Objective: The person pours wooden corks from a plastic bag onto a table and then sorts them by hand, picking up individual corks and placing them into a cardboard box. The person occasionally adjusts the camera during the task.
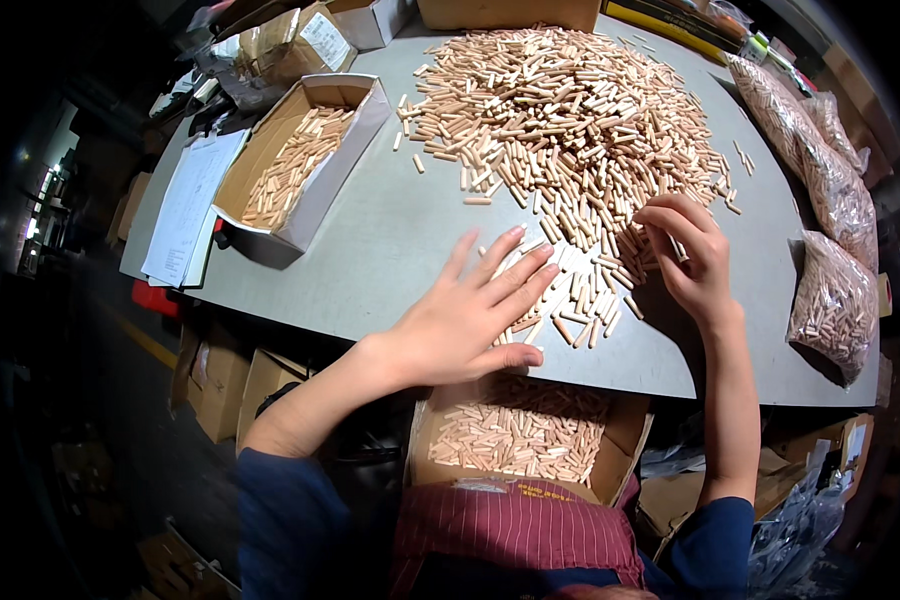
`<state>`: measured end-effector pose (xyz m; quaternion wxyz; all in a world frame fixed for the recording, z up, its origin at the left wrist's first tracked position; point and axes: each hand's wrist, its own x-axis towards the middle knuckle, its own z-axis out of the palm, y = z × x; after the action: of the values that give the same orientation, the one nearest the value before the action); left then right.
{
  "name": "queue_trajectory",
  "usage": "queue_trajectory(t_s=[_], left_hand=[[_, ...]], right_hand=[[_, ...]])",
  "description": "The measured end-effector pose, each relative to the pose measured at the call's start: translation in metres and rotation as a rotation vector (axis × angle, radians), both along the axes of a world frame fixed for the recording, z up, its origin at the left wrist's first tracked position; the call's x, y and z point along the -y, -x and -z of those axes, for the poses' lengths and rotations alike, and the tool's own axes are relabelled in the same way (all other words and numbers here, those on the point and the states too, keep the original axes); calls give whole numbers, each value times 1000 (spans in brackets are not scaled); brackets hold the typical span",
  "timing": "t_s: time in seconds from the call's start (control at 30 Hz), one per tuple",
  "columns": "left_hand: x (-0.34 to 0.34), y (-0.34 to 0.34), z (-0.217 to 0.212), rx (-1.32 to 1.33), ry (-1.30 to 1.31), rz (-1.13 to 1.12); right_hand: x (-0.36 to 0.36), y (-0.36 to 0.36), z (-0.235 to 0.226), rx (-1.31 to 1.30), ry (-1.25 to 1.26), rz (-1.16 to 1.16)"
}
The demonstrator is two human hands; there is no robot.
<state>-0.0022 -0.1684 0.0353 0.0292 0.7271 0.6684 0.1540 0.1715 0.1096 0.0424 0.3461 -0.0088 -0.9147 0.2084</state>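
Note:
A large heap of short wooden dowels covers the far middle of the table and spreads toward me. My left hand lies flat with fingers spread, palm down over several loose dowels near the front edge. Its fingertips touch the dowels, and its palm hides some of them. To the right, my right hand is curled at the heap's near right edge. The pale end of a dowel shows between its bent fingers; whether it holds more is hidden.
An open carton partly filled with dowels stands at left, beside papers. Under the front edge, another box of dowels sits before my striped apron. Clear bags of dowels line the right edge. A taped package lies far left.

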Motion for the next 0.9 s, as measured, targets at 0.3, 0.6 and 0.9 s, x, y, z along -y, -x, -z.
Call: queue_trajectory(t_s=[0.3, 0.6, 0.9], left_hand=[[-42, 6, -7, 287, -362, -21], [-60, -3, -12, 332, -257, 22], [-54, -3, -16, 435, -220, -30]], right_hand=[[-3, 0, -1, -5, -9, 9], [-2, -1, -5, -13, -16, 18], [-2, -1, -6, -27, -20, 18]])
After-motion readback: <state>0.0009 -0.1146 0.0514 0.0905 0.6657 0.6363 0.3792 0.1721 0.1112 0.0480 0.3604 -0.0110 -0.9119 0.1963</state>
